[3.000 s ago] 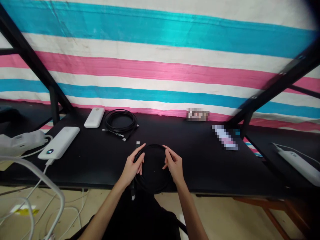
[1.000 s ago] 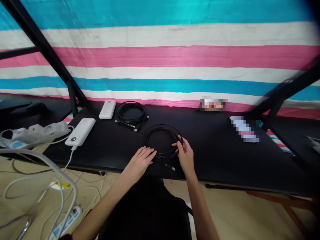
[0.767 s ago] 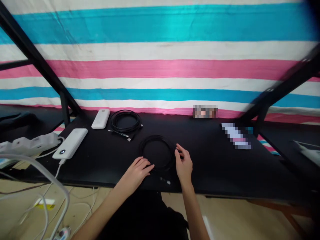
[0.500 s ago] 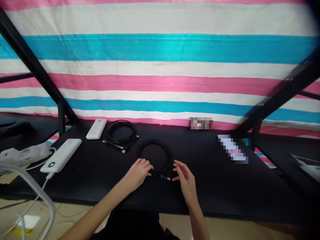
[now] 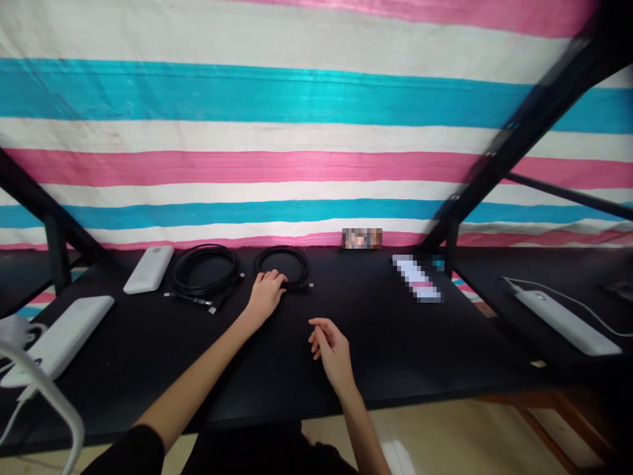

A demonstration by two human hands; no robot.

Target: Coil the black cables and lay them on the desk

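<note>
My left hand (image 5: 267, 293) is closed on the near side of a coiled black cable (image 5: 306, 264), which lies on the black table (image 5: 237, 382). A connector with a light metal tip sticks out to the right of the fingers. Nearer the front edge, my right hand (image 5: 332, 349) hovers over the table with nothing in it, fingers loosely bent and apart. Left of the held coil lies a larger coil of black cable (image 5: 178, 272), several plug ends showing at its near side.
A white power bank (image 5: 149, 269) lies at the back left; a second white power bank (image 5: 69, 336), nearer, has a cable plugged in. Blurred-out items (image 5: 415, 278) lie at the back right. Black metal bars (image 5: 448, 224) slope up at both sides. Another white device (image 5: 568, 323) rests on the right.
My left hand has pushed the cable coil back and left, beside the larger coil. My right hand has moved slightly left, away from the connector. The view has turned to the right.
</note>
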